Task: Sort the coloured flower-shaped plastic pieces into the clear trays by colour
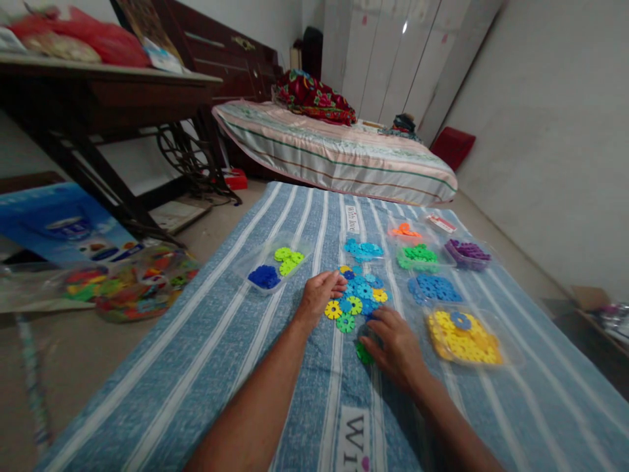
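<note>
A loose pile of notched plastic discs (362,288), mostly light blue with some yellow and green, lies on the striped cloth between my hands. My left hand (318,298) is at the pile's left side, its fingers curled together; whatever they hold, if anything, is hidden. Just below it lies a yellow disc (333,309). My right hand (399,344) reaches over the pile's near right edge with thumb and fingers apart. Its thumb is at a green disc (363,353), partly covered by the hand. Another green disc (345,322) lies flat between the hands.
Left of the pile, a clear tray (240,265) holds dark blue and lime discs. To the right stand containers of yellow discs (464,337), blue discs (435,288), green discs (417,255), purple discs (466,252) and orange discs (405,229). Beyond is a bed (339,154).
</note>
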Demonstrator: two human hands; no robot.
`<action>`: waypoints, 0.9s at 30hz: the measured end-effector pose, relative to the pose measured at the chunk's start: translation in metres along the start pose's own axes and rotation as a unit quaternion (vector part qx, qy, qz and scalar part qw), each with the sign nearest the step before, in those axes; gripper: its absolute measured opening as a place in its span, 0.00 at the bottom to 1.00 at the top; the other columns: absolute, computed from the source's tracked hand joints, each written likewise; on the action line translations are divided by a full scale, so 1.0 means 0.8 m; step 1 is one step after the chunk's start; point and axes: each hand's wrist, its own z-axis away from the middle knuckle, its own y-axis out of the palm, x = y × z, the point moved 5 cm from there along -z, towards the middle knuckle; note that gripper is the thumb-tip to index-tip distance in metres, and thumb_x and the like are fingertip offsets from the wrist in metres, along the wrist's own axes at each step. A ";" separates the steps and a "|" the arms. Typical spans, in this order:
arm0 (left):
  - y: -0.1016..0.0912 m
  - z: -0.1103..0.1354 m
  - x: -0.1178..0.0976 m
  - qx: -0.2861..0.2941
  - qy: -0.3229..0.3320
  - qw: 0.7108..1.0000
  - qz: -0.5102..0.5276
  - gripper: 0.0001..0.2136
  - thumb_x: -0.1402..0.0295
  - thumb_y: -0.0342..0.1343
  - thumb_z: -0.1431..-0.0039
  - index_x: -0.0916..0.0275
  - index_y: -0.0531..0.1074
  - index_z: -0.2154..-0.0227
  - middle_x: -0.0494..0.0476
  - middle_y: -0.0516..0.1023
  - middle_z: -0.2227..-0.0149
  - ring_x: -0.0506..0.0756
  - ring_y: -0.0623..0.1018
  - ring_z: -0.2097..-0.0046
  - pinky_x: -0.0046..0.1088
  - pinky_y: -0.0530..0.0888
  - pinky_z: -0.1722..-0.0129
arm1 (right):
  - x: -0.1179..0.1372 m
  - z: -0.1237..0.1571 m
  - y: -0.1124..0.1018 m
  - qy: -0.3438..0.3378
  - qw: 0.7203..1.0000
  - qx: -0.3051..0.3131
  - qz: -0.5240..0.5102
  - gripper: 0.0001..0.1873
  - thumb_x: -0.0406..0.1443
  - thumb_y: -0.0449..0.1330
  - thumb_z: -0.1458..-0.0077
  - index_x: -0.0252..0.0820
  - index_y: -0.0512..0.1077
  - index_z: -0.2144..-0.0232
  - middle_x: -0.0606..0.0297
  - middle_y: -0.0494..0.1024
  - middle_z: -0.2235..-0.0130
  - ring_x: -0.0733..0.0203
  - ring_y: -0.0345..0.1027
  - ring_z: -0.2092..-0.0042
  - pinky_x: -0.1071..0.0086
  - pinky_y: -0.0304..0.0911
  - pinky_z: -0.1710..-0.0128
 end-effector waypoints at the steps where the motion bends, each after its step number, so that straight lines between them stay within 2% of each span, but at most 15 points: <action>1: 0.000 0.000 0.000 0.000 0.000 1.000 0.000 0.22 0.48 0.60 0.51 0.66 0.76 0.72 0.61 0.80 0.68 0.53 0.78 0.67 0.27 0.73 0.67 | 0.002 0.004 0.002 0.002 1.000 0.010 0.008 0.07 0.37 0.60 0.44 0.42 0.75 0.63 0.53 0.74 0.51 0.47 0.61 0.43 0.52 0.61 0.44; 5: -0.001 0.000 0.001 0.001 0.003 1.000 -0.001 0.21 0.48 0.60 0.51 0.65 0.76 0.72 0.61 0.80 0.68 0.53 0.78 0.67 0.27 0.74 0.67 | 0.006 0.013 0.008 0.020 0.999 0.039 0.019 0.11 0.37 0.61 0.46 0.40 0.75 0.61 0.50 0.71 0.45 0.44 0.57 0.39 0.48 0.59 0.41; 15: -0.001 0.000 0.001 0.002 0.005 1.000 -0.001 0.21 0.49 0.60 0.50 0.66 0.76 0.72 0.61 0.80 0.67 0.53 0.78 0.67 0.27 0.74 0.67 | 0.007 0.013 0.013 0.037 0.998 0.049 0.000 0.03 0.33 0.60 0.46 0.40 0.74 0.68 0.51 0.72 0.47 0.44 0.60 0.40 0.47 0.60 0.41; 19: 0.000 0.000 0.001 0.003 0.007 1.000 -0.001 0.21 0.48 0.60 0.51 0.65 0.76 0.71 0.61 0.80 0.68 0.53 0.78 0.66 0.27 0.74 0.67 | 0.011 0.012 0.011 0.040 0.997 0.070 -0.003 0.07 0.37 0.64 0.47 0.40 0.75 0.65 0.50 0.71 0.46 0.43 0.60 0.40 0.47 0.60 0.42; 22: 0.000 0.000 0.001 0.006 0.008 1.000 -0.001 0.21 0.48 0.60 0.51 0.65 0.76 0.71 0.61 0.80 0.67 0.53 0.78 0.66 0.27 0.74 0.66 | 0.012 0.012 0.009 0.041 0.996 0.078 -0.007 0.09 0.35 0.65 0.49 0.40 0.75 0.63 0.50 0.71 0.45 0.43 0.59 0.39 0.47 0.60 0.42; 27: -0.001 -0.001 0.003 0.003 0.004 1.000 -0.001 0.21 0.48 0.60 0.51 0.65 0.76 0.72 0.61 0.80 0.67 0.53 0.78 0.67 0.27 0.73 0.67 | 0.009 0.012 0.011 0.043 0.996 0.078 -0.016 0.01 0.32 0.62 0.48 0.42 0.74 0.69 0.53 0.72 0.46 0.46 0.61 0.40 0.49 0.60 0.42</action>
